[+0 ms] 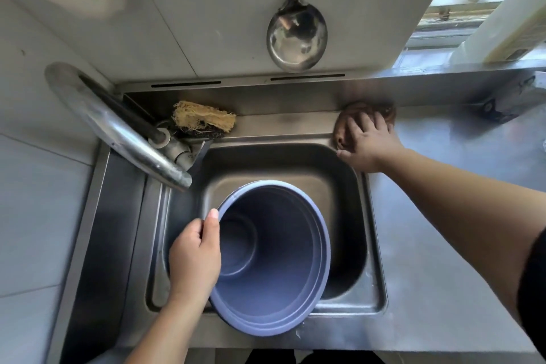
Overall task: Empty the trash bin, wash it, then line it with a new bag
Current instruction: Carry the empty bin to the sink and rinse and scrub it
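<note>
View from above a stainless steel sink point(373, 289) set into a metal counter. A blue-grey plastic trash bin point(271, 257), empty and with no bag in it, stands tilted in the basin, its open mouth facing up toward the camera and its near rim resting over the front edge of the sink. The left hand point(195, 257) grips the bin's left rim, thumb hooked over the edge and fingers curled round the outside. The right hand point(369, 142) reaches to the back right corner of the sink, its fingers spread and laid over a brown, rounded scrubbing pad point(344, 124) on the ledge (whether the fingers have closed on it cannot be told). A curved tap point(118, 127) arches in from the left, its spout just above and beside the bin's far rim; no water is visible. A frayed yellow sponge point(204, 120) lies on the back ledge, and a steel ladle point(297, 38) hangs on the wall above.

Likely risks: held by one hand only, the tilted bin could slip or roll off the front edge; water run onto the slanted rim could splash over the counter; the pad could be nudged into the basin
</note>
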`<state>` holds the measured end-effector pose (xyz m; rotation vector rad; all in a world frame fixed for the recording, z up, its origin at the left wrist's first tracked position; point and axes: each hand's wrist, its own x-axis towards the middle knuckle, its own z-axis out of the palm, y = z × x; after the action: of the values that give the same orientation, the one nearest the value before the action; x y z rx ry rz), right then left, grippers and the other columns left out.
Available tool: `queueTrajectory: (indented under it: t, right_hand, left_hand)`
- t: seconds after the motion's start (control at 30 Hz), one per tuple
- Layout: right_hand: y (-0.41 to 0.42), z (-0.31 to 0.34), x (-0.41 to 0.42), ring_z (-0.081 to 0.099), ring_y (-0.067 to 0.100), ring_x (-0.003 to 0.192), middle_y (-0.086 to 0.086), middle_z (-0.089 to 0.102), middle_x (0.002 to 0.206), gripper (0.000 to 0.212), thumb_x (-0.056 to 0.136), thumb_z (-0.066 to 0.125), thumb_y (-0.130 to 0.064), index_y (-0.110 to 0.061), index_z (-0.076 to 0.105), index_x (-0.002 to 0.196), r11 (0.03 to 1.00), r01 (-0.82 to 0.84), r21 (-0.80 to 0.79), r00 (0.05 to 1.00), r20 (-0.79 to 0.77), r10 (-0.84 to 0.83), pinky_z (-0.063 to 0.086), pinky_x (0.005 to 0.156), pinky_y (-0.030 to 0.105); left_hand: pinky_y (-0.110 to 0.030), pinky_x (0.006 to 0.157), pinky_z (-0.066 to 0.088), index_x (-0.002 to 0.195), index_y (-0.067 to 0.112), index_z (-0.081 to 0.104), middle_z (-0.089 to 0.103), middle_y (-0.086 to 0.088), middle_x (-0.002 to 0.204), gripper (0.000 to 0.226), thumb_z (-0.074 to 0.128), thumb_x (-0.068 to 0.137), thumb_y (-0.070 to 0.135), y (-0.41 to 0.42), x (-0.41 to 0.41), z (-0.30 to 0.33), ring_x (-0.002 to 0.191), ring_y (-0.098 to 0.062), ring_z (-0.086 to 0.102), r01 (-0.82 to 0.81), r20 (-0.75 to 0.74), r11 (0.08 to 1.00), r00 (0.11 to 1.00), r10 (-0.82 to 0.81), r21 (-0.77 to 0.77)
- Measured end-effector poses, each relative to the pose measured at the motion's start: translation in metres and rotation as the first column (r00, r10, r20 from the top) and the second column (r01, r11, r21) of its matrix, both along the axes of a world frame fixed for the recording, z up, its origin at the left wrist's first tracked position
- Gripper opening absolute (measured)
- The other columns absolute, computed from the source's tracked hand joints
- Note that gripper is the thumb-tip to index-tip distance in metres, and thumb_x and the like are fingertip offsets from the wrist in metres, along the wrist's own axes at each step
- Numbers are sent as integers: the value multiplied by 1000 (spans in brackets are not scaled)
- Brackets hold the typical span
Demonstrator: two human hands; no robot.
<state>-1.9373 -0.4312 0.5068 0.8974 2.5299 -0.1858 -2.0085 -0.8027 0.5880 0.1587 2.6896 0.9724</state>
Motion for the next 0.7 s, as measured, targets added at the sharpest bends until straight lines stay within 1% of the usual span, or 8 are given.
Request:
queueTrajectory:
  t: [0.07,0.13,0.2,0.3,0.4,0.53,0.6,0.7]
  right_hand:
    - [-4,9,7,14,46,147,15,22,162,87,83,43,-67,-18,27,152,996,-42,83,995,-83,49,19,118,57]
    - [-21,18,21,32,45,135,22,42,145,68,81,52,-50,-8,48,134,983,-135,125,973,-172,155,35,110,53]
    - [-48,23,41,46,41,116,21,54,121,46,79,56,-36,-3,61,112,983,-178,54,950,-249,186,48,94,47]
    - [-94,29,76,53,37,101,14,53,107,24,86,54,-26,-5,63,93,983,-155,-99,957,-262,125,50,75,39]
    - [-135,38,108,61,36,91,11,57,100,21,91,46,-31,-15,53,79,956,-156,-249,978,-175,114,39,66,33]
    - [-180,57,143,52,33,74,8,52,73,30,90,44,-32,-14,46,66,906,-85,-414,996,-17,86,41,62,34]
    - [-201,63,158,52,31,72,9,56,73,33,90,45,-34,-12,51,66,878,-6,-479,998,48,33,44,62,34]
    - [-233,66,178,52,29,74,13,62,82,33,90,50,-36,-11,53,67,833,103,-543,993,111,-51,38,62,30]
  left_hand:
    - [-35,52,36,56,16,43,50,-2,53,54,44,100,47,2,2,2,57,-24,51,7,15,1000,1000,-7,3]
    - [-37,53,35,57,16,42,47,-1,53,54,43,100,48,5,4,4,56,-25,49,14,24,1000,1000,-14,7]
    - [-35,52,34,58,16,41,45,-1,53,54,43,100,50,8,7,5,54,-23,46,10,29,1000,1000,-10,7]
    - [-35,51,33,60,11,43,47,-4,54,57,41,100,52,9,10,5,54,-25,46,10,19,1000,1000,-10,-7]
    - [-36,53,37,64,9,49,54,-6,59,59,39,99,55,9,9,3,59,-26,52,4,15,1000,1000,-3,-27]
    - [-38,63,41,71,14,57,60,-3,71,56,36,97,59,8,6,-4,67,-23,55,30,23,999,999,-29,-41]
    - [-37,61,40,71,15,57,60,-3,71,56,35,96,60,5,5,-6,67,-21,56,41,29,999,999,-40,-12]
    - [-35,57,40,71,14,57,59,-3,70,57,38,94,63,-1,1,-5,65,-20,55,15,71,998,997,-19,59]
